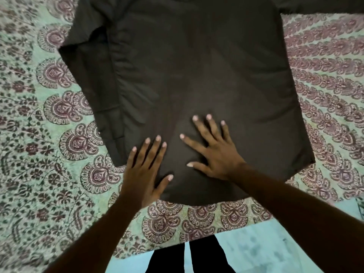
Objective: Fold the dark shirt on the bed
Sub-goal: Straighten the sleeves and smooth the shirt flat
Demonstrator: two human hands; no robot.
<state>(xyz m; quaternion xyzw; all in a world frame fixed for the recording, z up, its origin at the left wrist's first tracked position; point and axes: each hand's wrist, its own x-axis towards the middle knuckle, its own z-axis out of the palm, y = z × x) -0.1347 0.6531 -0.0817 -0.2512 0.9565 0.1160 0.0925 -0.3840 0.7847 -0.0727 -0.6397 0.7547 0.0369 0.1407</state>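
The dark shirt (197, 66) lies spread flat on the bed, its hem nearest me and its top running out of view. Its left sleeve (94, 79) is folded down along the left side. The right sleeve (325, 4) stretches out at the top right. My left hand (143, 172) lies flat with straight fingers on the shirt's lower left part. My right hand (212, 150) presses flat with spread fingers on the lower middle of the shirt. Neither hand holds any fabric.
The bed is covered by a pale green sheet (39, 134) with a maroon paisley print. Its near edge (197, 241) runs below the shirt's hem. Beyond it are a light blue floor (256, 253) and my dark trouser legs (189, 259).
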